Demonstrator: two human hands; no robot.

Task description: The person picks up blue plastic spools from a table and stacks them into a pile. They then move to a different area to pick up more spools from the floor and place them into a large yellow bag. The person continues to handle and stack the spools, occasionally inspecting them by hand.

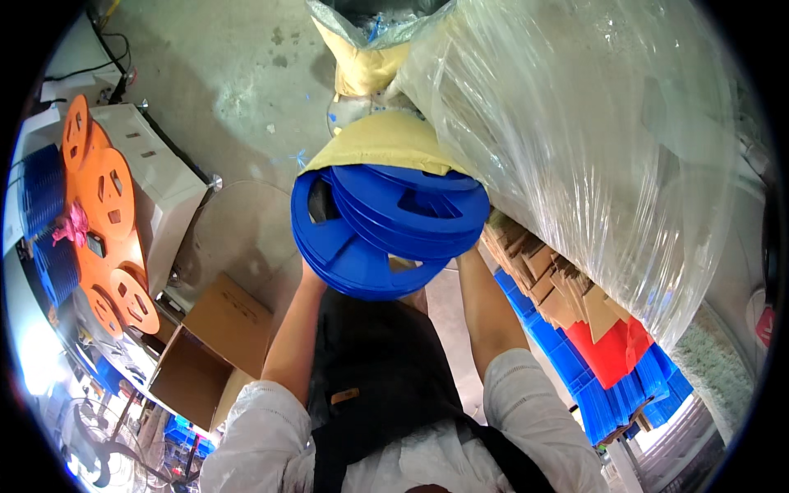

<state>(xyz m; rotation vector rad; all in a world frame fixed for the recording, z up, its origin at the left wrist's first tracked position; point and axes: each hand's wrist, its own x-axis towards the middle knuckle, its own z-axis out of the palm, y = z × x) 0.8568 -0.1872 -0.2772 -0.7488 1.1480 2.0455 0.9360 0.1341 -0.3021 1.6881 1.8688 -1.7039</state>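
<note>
Hands both up under a stack of blue reels (386,234), mostly hidden behind it. Left hand (312,275) meets the stack's lower left rim, only the wrist end shows, so how far the fingers are open I cannot tell. Right hand (470,256) comes up at the lower right rim, also covered by the reels, grip not visible. Stack sits tilted, flat round flanges fanned slightly, cut-out windows showing on the top ones, held in front of the person's chest above a dark apron (378,370). White sleeves (534,411) on both forearms.

Yellow padded bag (386,144) lies on top of the reels, touching them; a second yellowish bag (366,62) stands just above it, open at the top. Big clear plastic bag (592,140) fills the upper right, bulging, pressed against the reels' right side. Below it, brown cardboard pieces (551,283) stacked on edge, then red sheet (616,349) and blue corrugated sheets (608,390).

Left side: open brown carton (214,345) on the concrete floor (238,74), flaps up. White box-shaped unit (160,181) beside orange reels (111,197), several, with a pink tie. More blue reels (41,197) at far left, on edge.
</note>
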